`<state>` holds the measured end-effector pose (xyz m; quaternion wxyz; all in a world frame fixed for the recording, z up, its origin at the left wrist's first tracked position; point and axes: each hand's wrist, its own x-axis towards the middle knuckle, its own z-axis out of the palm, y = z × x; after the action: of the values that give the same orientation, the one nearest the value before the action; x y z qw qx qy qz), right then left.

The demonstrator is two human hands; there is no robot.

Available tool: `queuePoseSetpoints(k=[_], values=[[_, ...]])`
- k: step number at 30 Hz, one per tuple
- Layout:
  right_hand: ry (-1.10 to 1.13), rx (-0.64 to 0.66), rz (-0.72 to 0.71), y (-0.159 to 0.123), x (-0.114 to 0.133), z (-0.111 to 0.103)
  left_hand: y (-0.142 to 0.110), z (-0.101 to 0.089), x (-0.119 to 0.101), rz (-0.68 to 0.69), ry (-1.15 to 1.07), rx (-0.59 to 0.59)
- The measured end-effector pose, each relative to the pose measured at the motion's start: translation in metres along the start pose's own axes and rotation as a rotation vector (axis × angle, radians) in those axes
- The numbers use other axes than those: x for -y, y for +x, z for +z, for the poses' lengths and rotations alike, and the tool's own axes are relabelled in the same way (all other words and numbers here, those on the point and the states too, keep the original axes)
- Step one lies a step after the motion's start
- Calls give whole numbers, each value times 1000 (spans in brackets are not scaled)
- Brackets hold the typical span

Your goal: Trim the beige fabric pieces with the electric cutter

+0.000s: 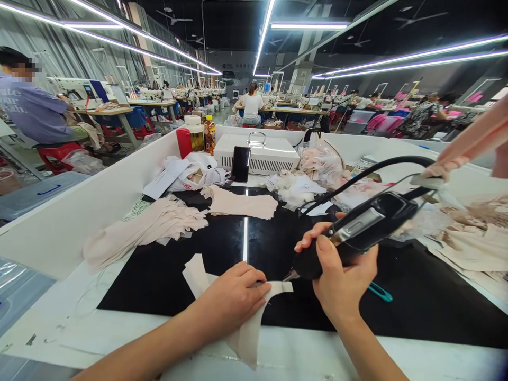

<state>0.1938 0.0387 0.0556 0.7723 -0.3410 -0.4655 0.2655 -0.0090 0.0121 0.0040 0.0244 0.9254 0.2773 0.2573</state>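
My right hand (pixel 345 280) is wrapped round a black corded handheld tool (pixel 357 227) with a pointed metal tip. The tip points down-left and sits at the edge of a cream fabric piece (pixel 254 323), close to its narrow strip end; I cannot tell whether it touches. My left hand (pixel 234 293) is closed over that fabric, fingers curled and pinching it against the black mat (pixel 159 280). Part of the fabric is hidden under my left hand and forearm. A teal loop-shaped item (pixel 381 292) lies just right of my right hand.
A stack of pale fabric pieces (pixel 146 227) lies left, another piece (pixel 242 203) ahead. Behind stand a phone (pixel 241 164), a white vented box (pixel 270 153), a jar (pixel 194 132) and a bottle (pixel 209 135). More fabric (pixel 480 238) lies right. The tool's cord (pixel 373 165) arcs above the mat.
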Motion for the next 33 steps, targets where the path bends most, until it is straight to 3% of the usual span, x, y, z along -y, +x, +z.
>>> queuePoseSetpoints(k=[16, 33], values=[[26, -21, 66, -5, 2, -3, -4, 6, 3, -34, -44, -16], [70, 59, 59, -17, 3, 2, -1, 2, 3, -25, -34, 21]])
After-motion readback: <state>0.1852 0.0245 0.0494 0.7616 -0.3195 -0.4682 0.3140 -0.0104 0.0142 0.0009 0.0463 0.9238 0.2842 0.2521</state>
